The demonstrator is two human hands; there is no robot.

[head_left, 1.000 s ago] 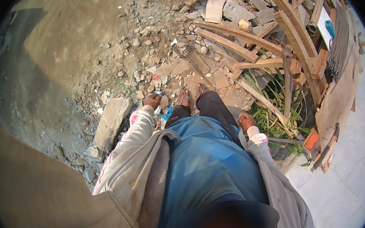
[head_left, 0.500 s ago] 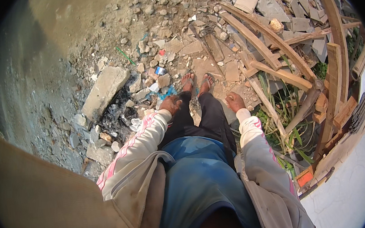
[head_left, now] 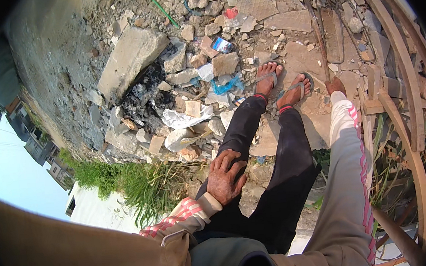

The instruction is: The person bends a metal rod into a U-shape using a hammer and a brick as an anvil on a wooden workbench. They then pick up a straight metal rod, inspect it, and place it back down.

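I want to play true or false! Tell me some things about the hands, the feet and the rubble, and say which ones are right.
1. The left hand rests flat on the person's own thigh. True.
2. The right hand holds a long thin bar that runs up over the rubble. True.
3. The person is barefoot. False: both feet wear flip-flops.
4. A big concrete slab lies to the left of the feet. True.
5. The trousers are white. False: the trousers are black.
6. The ground is bare smooth floor. False: broken stones, tile pieces and scraps of plastic cover it.
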